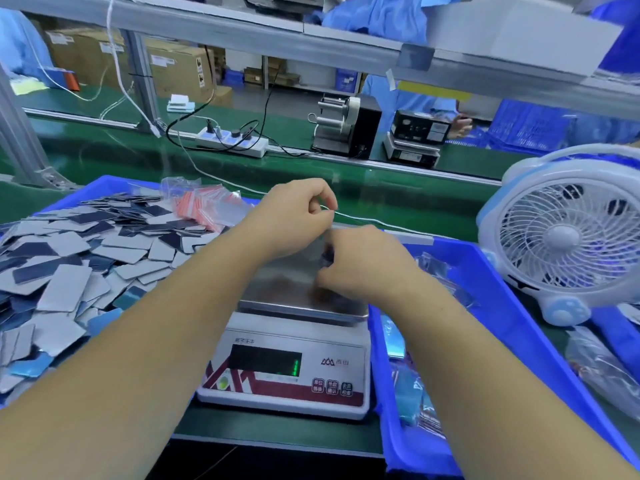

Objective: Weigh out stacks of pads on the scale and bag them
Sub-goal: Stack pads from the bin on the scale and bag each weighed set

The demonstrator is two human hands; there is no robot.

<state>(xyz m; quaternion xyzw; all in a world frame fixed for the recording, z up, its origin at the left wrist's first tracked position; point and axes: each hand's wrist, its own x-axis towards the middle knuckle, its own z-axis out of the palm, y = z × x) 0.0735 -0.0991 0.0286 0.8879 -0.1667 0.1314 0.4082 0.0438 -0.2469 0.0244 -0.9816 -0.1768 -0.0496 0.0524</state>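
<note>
Both hands over scale (301,299) pan. Right hand (363,261) gripped a dark stack of pads (328,255); left hand (298,216) pinched what looked like a clear bag's mouth. Risk: blurred, slack film could fold, stack jamming or spilling onto pan.
</note>
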